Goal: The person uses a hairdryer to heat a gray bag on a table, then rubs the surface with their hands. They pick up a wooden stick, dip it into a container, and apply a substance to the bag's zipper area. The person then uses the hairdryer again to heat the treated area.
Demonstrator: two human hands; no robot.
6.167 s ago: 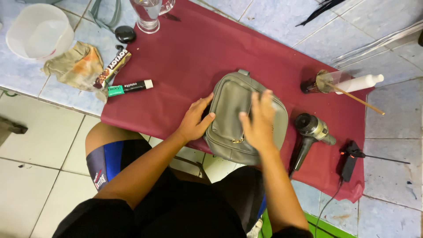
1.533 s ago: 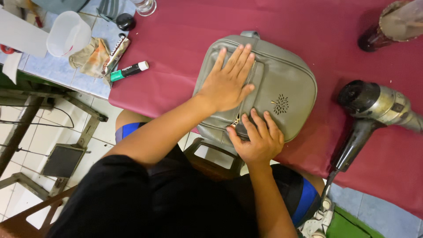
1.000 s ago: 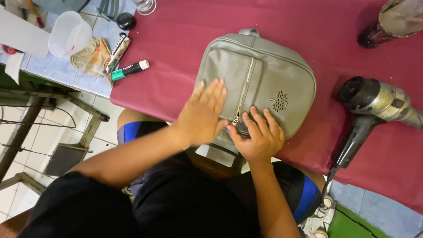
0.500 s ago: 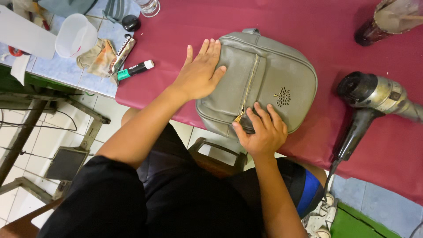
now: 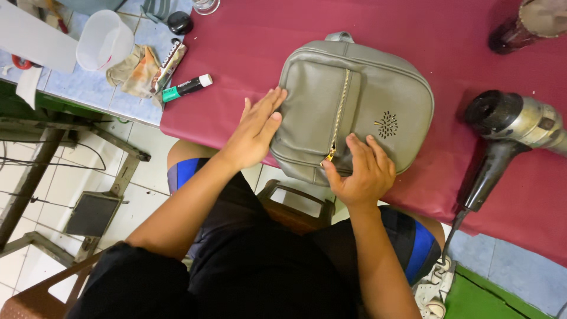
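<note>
Up close, the right hand has its fingers bent around the near edge of a grey backpack, thumb just beside the brass zip pull. The left hand lies flat, fingers loosely spread against the bag's left side. The backpack rests face up on a maroon cloth over the counter. A hair dryer lies to its right; a green-capped tube to its left.
</note>
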